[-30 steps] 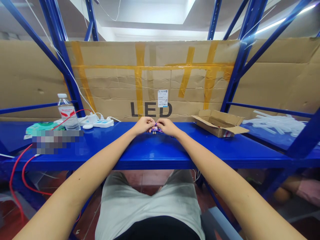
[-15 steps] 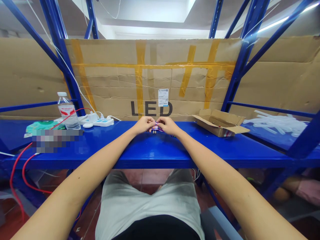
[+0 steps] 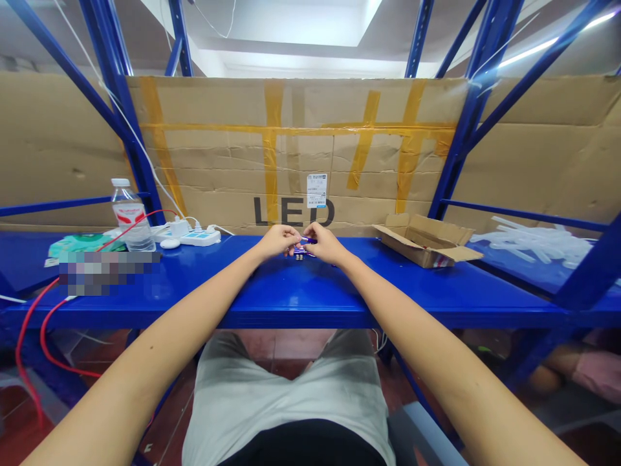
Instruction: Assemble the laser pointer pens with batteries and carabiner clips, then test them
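Observation:
In the head view my left hand [image 3: 278,241] and my right hand [image 3: 325,243] meet over the far middle of the blue table [image 3: 291,291]. Between them is a small purple-and-silver piece [image 3: 299,251] with shiny round ends at its lower side; it is too small for me to name. My left fingers are pinched at its left side. The right thumb and fingers are closed at its upper right, where a thin pale strip shows. Fingers cover much of the piece, so the exact contact is hidden.
An open cardboard box [image 3: 427,241] stands to the right, with white plastic tubes [image 3: 533,241] beyond it. At left are a water bottle [image 3: 132,217], a power strip [image 3: 200,237], a green packet [image 3: 82,244] and a red cable [image 3: 30,330]. A large cardboard sheet [image 3: 218,162] walls the back.
The right fingers have lifted and turned slightly, and a little more of the purple piece shows between the hands. My left hand has barely moved.

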Motion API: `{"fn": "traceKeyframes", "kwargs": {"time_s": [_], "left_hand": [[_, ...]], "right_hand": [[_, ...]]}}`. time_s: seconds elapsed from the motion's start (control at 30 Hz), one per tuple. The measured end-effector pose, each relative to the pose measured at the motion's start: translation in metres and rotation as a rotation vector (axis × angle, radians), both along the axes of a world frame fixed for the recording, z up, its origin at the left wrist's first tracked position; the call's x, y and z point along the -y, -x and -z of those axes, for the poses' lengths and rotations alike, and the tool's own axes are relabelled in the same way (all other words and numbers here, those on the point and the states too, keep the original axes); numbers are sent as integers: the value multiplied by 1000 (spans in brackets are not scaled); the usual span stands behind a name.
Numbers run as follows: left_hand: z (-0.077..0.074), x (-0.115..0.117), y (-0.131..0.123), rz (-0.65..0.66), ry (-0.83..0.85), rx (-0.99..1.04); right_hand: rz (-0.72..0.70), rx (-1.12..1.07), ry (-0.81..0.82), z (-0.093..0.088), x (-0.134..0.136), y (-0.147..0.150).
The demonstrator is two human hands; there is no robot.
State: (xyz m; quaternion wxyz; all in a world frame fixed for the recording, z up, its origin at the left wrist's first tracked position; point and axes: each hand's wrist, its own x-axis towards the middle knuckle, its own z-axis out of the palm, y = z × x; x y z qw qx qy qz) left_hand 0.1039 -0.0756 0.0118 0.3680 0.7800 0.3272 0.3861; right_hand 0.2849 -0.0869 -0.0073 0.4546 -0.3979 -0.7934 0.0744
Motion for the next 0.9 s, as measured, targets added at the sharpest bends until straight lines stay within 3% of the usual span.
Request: {"fn": "traceKeyframes", "kwargs": {"time_s": [0.17, 0.47, 0.9], "left_hand": [[-1, 2, 1, -1, -1, 5], [3, -6, 2, 26, -8, -23], [1, 1, 1, 24, 3, -33]], "right_hand": [[-30, -22, -32, 0, 0, -2], [-122, -34, 52, -1, 0, -4], [-22, 117, 0, -7, 8, -3]]}}
